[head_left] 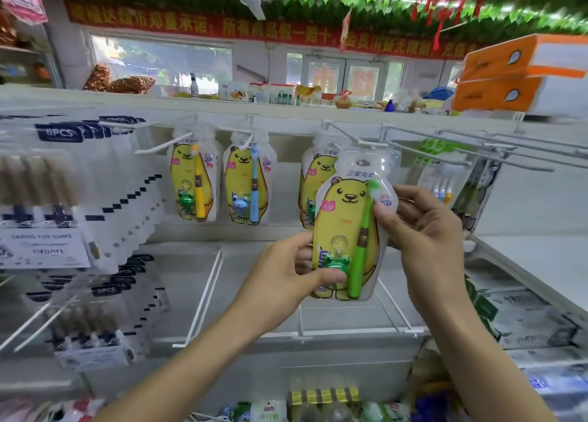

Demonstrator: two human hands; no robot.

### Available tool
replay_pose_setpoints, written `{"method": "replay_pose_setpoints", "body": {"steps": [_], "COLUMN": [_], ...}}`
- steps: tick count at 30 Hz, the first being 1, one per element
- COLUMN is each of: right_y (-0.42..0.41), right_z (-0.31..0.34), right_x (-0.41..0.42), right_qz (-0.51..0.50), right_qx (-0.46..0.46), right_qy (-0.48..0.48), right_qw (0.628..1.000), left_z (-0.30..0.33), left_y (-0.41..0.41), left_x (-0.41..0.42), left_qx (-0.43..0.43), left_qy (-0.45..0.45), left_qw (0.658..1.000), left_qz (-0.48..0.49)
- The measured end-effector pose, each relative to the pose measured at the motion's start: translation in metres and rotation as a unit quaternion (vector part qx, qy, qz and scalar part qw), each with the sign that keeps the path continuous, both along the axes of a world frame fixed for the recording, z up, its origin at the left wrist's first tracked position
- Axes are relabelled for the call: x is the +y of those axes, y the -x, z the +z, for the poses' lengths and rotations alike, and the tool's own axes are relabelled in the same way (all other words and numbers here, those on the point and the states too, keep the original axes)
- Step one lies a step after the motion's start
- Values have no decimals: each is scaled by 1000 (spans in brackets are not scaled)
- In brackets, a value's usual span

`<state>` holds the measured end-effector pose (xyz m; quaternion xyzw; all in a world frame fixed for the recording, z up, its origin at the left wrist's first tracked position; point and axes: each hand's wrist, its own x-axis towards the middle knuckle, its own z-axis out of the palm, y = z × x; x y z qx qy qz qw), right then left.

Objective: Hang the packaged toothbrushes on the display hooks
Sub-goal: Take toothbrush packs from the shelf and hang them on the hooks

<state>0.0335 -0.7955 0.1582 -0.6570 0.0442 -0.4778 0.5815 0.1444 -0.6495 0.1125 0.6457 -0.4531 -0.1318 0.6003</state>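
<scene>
Both hands hold up a green toothbrush pack in front of the display hooks.

From the left, a yellow-brush pack (194, 180) and a blue-brush pack (248, 183) hang on hooks; then the left hand (286, 272) pinches the green toothbrush pack (350, 227) at its lower edge, the right hand (423, 227) grips its right side, below a white hook (350, 135).

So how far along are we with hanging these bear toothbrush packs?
Three packs already hang on hooks: the yellow-brush pack, the blue-brush pack and one partly hidden pack. In hand: the green-brush pack, held by the left hand and right hand, not yet on a hook. No further loose packs can be made out.
</scene>
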Motion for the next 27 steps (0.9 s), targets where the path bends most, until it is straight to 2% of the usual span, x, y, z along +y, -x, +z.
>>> {"method": "replay_pose_setpoints", "body": {"steps": [9,16,21,27], "right_y": [-40,-87,-117,-134], "right_z": [-2,-1,-3,-4], "right_x": [-18,-55,-83,-101], "right_qz": [-27,-27,-55,-74], "right_qx": [27,51,85,97], "right_qy": [4,25,95,144], "right_qw": [999,998,990,982], "left_z": [3,-2,-5,-8], "left_y": [-36,-73,-95,-106], "left_x": [-17,-56,-79,-94], "left_qx": [-13,-7,-26,-6], "left_qy": [-19,-34,-44,-28], "left_qw": [1000,997,994,992], "left_qz": [4,66,100,120]}}
